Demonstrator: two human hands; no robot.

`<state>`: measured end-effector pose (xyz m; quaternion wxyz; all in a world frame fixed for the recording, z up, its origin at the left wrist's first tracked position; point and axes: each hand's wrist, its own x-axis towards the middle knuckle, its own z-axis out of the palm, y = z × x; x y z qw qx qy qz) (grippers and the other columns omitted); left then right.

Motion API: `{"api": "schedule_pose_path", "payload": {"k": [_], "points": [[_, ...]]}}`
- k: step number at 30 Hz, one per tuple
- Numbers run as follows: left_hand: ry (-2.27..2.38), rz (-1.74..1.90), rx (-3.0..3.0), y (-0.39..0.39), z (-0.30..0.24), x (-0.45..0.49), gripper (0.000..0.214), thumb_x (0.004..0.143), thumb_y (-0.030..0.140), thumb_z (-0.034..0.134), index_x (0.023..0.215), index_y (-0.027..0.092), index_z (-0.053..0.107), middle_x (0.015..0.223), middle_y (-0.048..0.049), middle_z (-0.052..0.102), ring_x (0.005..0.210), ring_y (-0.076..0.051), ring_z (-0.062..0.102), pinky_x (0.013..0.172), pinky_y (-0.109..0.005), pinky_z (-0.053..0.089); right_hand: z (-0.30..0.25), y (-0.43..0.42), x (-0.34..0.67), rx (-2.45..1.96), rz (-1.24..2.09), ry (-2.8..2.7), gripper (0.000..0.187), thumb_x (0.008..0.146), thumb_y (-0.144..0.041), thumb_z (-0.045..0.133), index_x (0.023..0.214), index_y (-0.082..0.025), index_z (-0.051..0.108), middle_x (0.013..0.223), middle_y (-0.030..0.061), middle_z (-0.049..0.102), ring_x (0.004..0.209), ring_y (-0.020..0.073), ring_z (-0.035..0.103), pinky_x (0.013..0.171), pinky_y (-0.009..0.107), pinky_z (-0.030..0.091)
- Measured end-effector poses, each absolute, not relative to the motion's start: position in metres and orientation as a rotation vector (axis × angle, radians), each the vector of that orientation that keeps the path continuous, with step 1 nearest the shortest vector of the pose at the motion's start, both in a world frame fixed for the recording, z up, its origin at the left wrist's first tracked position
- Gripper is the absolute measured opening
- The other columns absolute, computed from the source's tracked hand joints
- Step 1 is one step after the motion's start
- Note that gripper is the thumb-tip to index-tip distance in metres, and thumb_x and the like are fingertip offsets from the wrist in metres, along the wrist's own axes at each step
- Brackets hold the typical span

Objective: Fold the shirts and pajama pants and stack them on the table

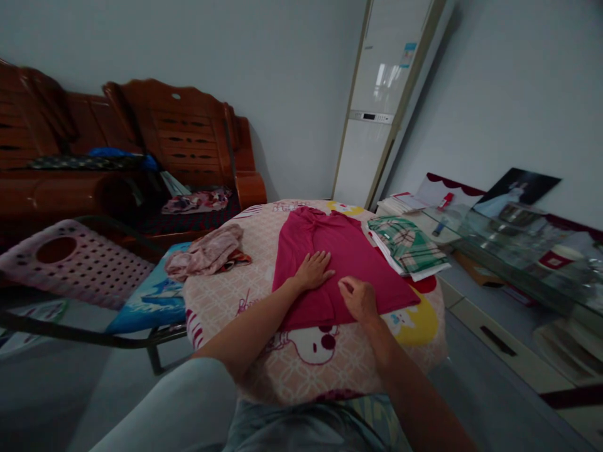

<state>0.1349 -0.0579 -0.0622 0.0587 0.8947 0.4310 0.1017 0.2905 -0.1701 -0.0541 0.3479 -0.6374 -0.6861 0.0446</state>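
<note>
A magenta garment [348,235] is spread on the round table, with some creases near its upper left and its sleeve or body edges folded in. My left hand [315,271] lies flat on the middle of it, fingers stretched out. Just to the right, my right hand [360,297] is over the lower part of the garment, fingers curled in and thumb close to the index finger. Whether anything is pinched there is hidden. A folded green plaid garment [407,245] on white cloth touches the magenta one's right side.
A patterned cover [221,307] lies on the table. Crumpled pinkish clothes [211,251] rest at its left edge. A chair with a blue cushion [157,298] stands left, wooden seats [179,135] behind. A glass-topped cabinet [509,251] is on the right; a tall air conditioner [372,94] stands behind.
</note>
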Motion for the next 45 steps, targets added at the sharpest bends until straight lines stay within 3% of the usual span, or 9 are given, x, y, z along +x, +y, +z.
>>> {"api": "schedule_pose_path", "payload": {"k": [6,15,18,21,27,31,36,40,45], "points": [[1.295,0.296,2.746,-0.059,-0.073,0.132,0.066,0.099,0.055,0.029,0.152,0.016,0.032,0.158,-0.0143,0.031,0.148,-0.030,0.024,0.120,-0.052,0.019,-0.045,-0.174,0.375,-2.024,-0.359,-1.073,0.031,0.088,-0.026,0.047,0.091,-0.014,0.076,0.087,0.0165,0.073,0.077,0.0240,0.064,0.067,0.031,0.041],[1.288,0.326,2.767,-0.057,-0.076,0.132,0.063,0.099,0.053,0.030,0.151,0.017,0.035,0.157,-0.0138,0.034,0.147,-0.030,0.028,0.118,-0.053,0.022,-0.050,-0.173,0.402,-2.652,-0.231,-0.942,0.034,0.082,-0.016,0.051,0.106,-0.005,0.073,0.109,0.0247,0.066,0.105,0.0337,0.062,0.082,0.038,0.046],[1.278,0.335,2.754,-0.058,-0.075,0.132,0.062,0.099,0.052,0.033,0.150,0.016,0.037,0.157,-0.0149,0.034,0.146,-0.031,0.028,0.118,-0.055,0.022,-0.052,-0.171,0.402,-2.625,-0.262,-0.959,0.031,0.082,-0.017,0.052,0.103,-0.006,0.073,0.108,0.0243,0.066,0.104,0.0332,0.063,0.080,0.038,0.045],[1.260,0.338,2.730,-0.051,-0.070,0.134,0.060,0.096,0.049,0.042,0.146,0.016,0.043,0.154,-0.0169,0.039,0.143,-0.034,0.034,0.115,-0.057,0.026,-0.052,-0.172,0.395,-2.495,-0.319,-1.073,0.025,0.084,-0.016,0.052,0.098,-0.010,0.071,0.095,0.0185,0.070,0.092,0.0280,0.065,0.076,0.035,0.042],[1.155,0.505,2.686,-0.010,-0.046,0.169,0.041,0.090,0.028,0.054,0.128,0.013,0.059,0.135,-0.0162,0.060,0.126,-0.027,0.054,0.109,-0.037,0.040,-0.051,-0.172,0.373,-2.151,-0.458,-1.213,0.016,0.083,-0.015,0.052,0.090,-0.015,0.066,0.085,0.0117,0.069,0.079,0.0221,0.062,0.072,0.031,0.037],[1.093,0.636,2.660,0.017,-0.026,0.220,0.036,0.088,0.021,0.053,0.122,0.014,0.063,0.129,-0.0143,0.064,0.121,-0.025,0.058,0.107,-0.036,0.043,-0.055,-0.171,0.374,-2.023,-0.466,-1.201,0.018,0.080,-0.011,0.049,0.087,-0.015,0.065,0.083,0.0105,0.069,0.078,0.0218,0.060,0.072,0.030,0.037],[1.171,0.550,2.627,0.048,-0.015,0.283,0.032,0.090,0.015,0.046,0.114,0.012,0.068,0.125,-0.0149,0.065,0.119,-0.023,0.059,0.103,-0.032,0.044,-0.065,-0.169,0.381,-1.872,-0.474,-1.200,0.022,0.075,-0.009,0.047,0.086,-0.016,0.065,0.082,0.0098,0.069,0.079,0.0221,0.060,0.075,0.031,0.040],[1.240,0.437,2.594,0.077,-0.023,0.315,0.031,0.092,0.018,0.044,0.106,0.010,0.071,0.111,-0.0174,0.070,0.106,-0.024,0.065,0.092,-0.029,0.048,-0.069,-0.167,0.382,-1.817,-0.474,-1.194,0.021,0.074,-0.011,0.046,0.083,-0.017,0.065,0.079,0.0083,0.068,0.075,0.0219,0.060,0.073,0.031,0.041],[1.316,0.274,2.539,0.100,-0.041,0.337,0.030,0.090,0.028,0.053,0.111,0.015,0.071,0.108,-0.0153,0.071,0.104,-0.026,0.066,0.089,-0.031,0.049,-0.067,-0.168,0.379,-1.791,-0.465,-1.185,0.021,0.076,-0.011,0.046,0.084,-0.017,0.064,0.079,0.0082,0.067,0.076,0.0221,0.060,0.074,0.032,0.043]]}}
